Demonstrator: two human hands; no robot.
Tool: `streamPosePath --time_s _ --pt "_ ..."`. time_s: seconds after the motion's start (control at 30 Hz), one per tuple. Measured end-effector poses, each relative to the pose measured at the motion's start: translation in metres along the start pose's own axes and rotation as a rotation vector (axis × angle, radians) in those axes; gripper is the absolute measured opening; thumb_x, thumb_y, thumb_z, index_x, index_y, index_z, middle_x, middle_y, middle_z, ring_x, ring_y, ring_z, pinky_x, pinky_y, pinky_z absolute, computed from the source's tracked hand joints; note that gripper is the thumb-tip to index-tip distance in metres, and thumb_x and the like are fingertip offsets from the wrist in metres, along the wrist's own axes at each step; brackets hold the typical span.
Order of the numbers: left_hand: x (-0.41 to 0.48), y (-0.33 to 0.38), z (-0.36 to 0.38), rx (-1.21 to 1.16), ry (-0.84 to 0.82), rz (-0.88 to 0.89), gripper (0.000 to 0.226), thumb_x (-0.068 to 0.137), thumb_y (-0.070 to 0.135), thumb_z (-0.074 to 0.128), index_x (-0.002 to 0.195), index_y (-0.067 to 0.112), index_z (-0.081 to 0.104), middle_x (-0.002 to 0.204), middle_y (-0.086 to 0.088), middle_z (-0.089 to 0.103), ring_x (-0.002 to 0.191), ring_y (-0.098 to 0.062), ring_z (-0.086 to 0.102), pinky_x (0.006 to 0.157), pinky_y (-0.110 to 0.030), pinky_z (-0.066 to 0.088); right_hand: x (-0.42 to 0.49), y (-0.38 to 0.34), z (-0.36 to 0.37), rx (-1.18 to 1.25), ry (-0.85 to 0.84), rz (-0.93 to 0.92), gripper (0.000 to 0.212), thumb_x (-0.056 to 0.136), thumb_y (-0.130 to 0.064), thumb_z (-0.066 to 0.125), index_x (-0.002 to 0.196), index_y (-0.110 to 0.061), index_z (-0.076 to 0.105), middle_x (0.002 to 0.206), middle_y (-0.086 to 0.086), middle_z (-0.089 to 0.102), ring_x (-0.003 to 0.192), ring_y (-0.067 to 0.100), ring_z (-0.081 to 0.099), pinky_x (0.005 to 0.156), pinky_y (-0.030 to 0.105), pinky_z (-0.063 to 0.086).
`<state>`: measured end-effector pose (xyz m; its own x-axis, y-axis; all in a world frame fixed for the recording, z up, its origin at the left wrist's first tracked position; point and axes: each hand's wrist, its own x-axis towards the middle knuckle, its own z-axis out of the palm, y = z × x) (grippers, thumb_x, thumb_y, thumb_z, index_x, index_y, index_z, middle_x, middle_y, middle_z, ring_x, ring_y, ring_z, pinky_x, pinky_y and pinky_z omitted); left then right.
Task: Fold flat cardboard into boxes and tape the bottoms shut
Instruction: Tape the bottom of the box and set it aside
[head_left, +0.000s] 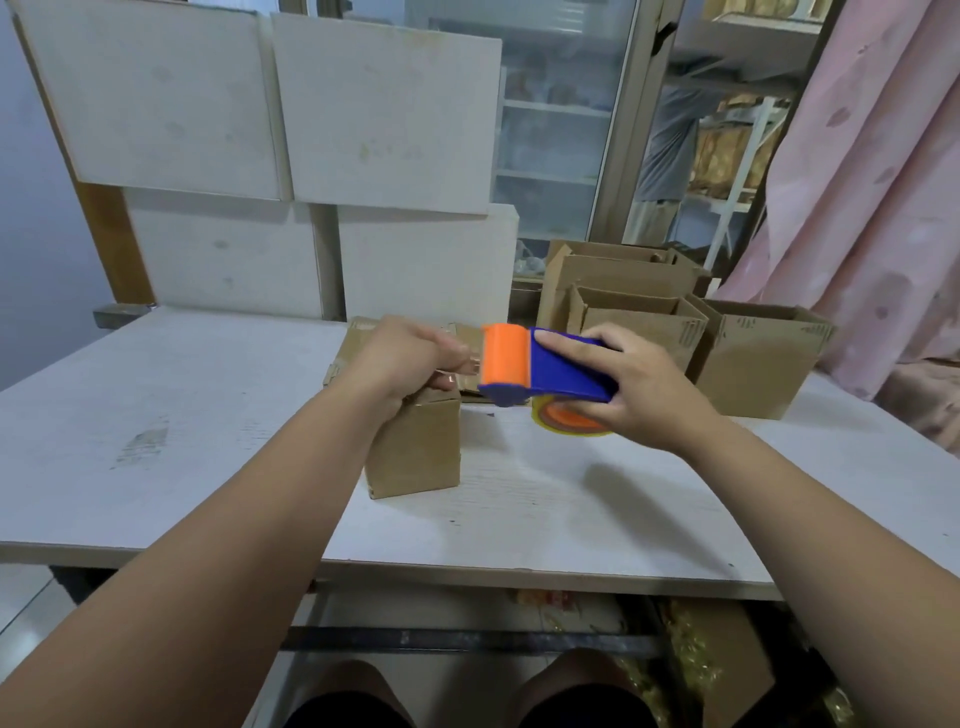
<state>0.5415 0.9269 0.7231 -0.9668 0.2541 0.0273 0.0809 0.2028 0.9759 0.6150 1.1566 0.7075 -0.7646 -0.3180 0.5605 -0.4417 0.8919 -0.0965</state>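
We have one small box (415, 452) standing near the middle of the table (208, 415), closed face up. Our left hand (400, 358) sits on top of it, fingers curled over that face and gripping it. A glint beside the fingertips may be a tape end, but we cannot tell for sure.

Our right hand (639, 389) clasps the single tape dispenser (550, 369) from above, with the tape roll (566, 421) hanging below the palm. The dispenser hovers just to the right of the box top. Its long axis runs left to right, and its orange roller end points at our left hand and almost touches it. The left hand is therefore the nearer one to the box, and the tool has to travel leftward over the upturned face to lay a strip. We judge the bottom seam is only now being taped.

Behind the box, flat cardboard (358, 338) lies toward the far edge; we cannot count the sheets. At the far right corner stand the open boxes (758, 364), at least three and perhaps four. White panels (384, 114) lean beyond the far edge.
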Motion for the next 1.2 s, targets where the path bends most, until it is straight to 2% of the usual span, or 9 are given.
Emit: streamPosePath --time_s 0.1,0.2,0.27,0.37,0.6,0.83,0.97,1.1,1.2 --pt "-0.001 0.0 0.002 0.019 -0.034 -0.003 0.007 0.087 0.011 0.066 0.085 0.004 0.069 0.072 -0.001 0.072 0.056 -0.009 0.059 0.047 -0.016 0.044 -0.008 0.001 -0.001 0.15 0.09 0.135 0.068 0.079 -0.052 0.064 0.14 -0.045 0.034 0.102 -0.008 0.055 0.089 0.009 0.048 0.079 0.004 0.031" --pt "-0.003 0.002 0.003 -0.014 -0.007 -0.021 0.008 0.086 0.013 0.067 0.088 0.006 0.07 0.079 -0.003 0.073 0.059 -0.011 0.059 0.042 -0.013 0.041 -0.008 -0.005 -0.009 0.392 0.189 0.252 0.078 0.076 -0.035 0.077 0.134 -0.059 0.031 0.113 -0.024 0.057 0.095 -0.002 0.053 0.084 0.004 0.036" --pt "-0.005 0.005 0.002 -0.04 -0.001 -0.032 0.007 0.086 0.012 0.067 0.089 0.007 0.07 0.075 -0.001 0.072 0.056 -0.009 0.059 0.037 -0.011 0.035 -0.009 -0.007 -0.013 0.53 0.237 0.29 0.08 0.075 -0.028 0.081 0.131 -0.059 0.033 0.11 -0.023 0.061 0.095 -0.003 0.058 0.084 0.007 0.04" --pt "-0.008 0.008 0.0 -0.072 -0.003 -0.03 0.008 0.085 0.013 0.067 0.09 0.007 0.07 0.067 0.005 0.072 0.049 -0.006 0.056 0.035 -0.011 0.032 -0.007 -0.015 -0.02 0.641 0.289 0.312 0.076 0.068 -0.031 0.081 0.13 -0.049 0.042 0.106 -0.015 0.062 0.093 -0.004 0.06 0.08 0.01 0.044" --pt "-0.006 0.01 -0.005 -0.101 -0.03 -0.07 0.004 0.087 0.014 0.066 0.083 0.014 0.068 0.065 0.007 0.072 0.056 -0.005 0.063 0.041 -0.012 0.035 -0.009 -0.019 -0.025 0.637 0.23 0.317 0.071 0.066 -0.033 0.084 0.127 -0.045 0.05 0.123 -0.025 0.056 0.112 -0.006 0.054 0.088 0.012 0.046" --pt "-0.002 0.002 -0.009 0.119 -0.195 0.021 0.008 0.089 0.012 0.064 0.082 0.008 0.066 0.074 -0.003 0.073 0.067 -0.008 0.066 0.067 -0.018 0.051 -0.012 -0.021 -0.028 0.64 0.224 0.314 0.062 0.075 -0.013 0.078 0.125 -0.038 0.053 0.119 -0.022 0.057 0.104 -0.008 0.056 0.083 0.008 0.044" --pt "-0.001 0.003 -0.012 0.124 -0.285 0.003 0.008 0.091 0.013 0.062 0.084 0.011 0.065 0.08 -0.004 0.074 0.071 -0.008 0.068 0.063 -0.016 0.051 -0.011 -0.025 -0.03 0.673 0.252 0.33 0.06 0.072 -0.022 0.079 0.126 -0.034 0.054 0.117 -0.021 0.058 0.103 -0.008 0.057 0.082 0.009 0.045" --pt "0.006 0.001 -0.014 -0.041 -0.193 -0.018 0.008 0.092 0.011 0.061 0.084 0.009 0.062 0.081 -0.009 0.072 0.075 -0.014 0.071 0.055 -0.017 0.053 -0.005 -0.03 -0.023 0.693 0.27 0.335 0.064 0.068 -0.029 0.078 0.127 -0.037 0.054 0.122 -0.019 0.059 0.11 0.001 0.057 0.085 0.017 0.049" --pt "0.009 -0.003 -0.016 -0.233 -0.112 -0.048 0.006 0.091 0.008 0.061 0.086 0.005 0.063 0.079 -0.011 0.068 0.069 -0.013 0.069 0.06 -0.02 0.058 0.001 -0.037 -0.017 0.705 0.266 0.329 0.063 0.068 -0.029 0.077 0.126 -0.038 0.054 0.122 -0.015 0.061 0.11 0.005 0.058 0.087 0.02 0.05"
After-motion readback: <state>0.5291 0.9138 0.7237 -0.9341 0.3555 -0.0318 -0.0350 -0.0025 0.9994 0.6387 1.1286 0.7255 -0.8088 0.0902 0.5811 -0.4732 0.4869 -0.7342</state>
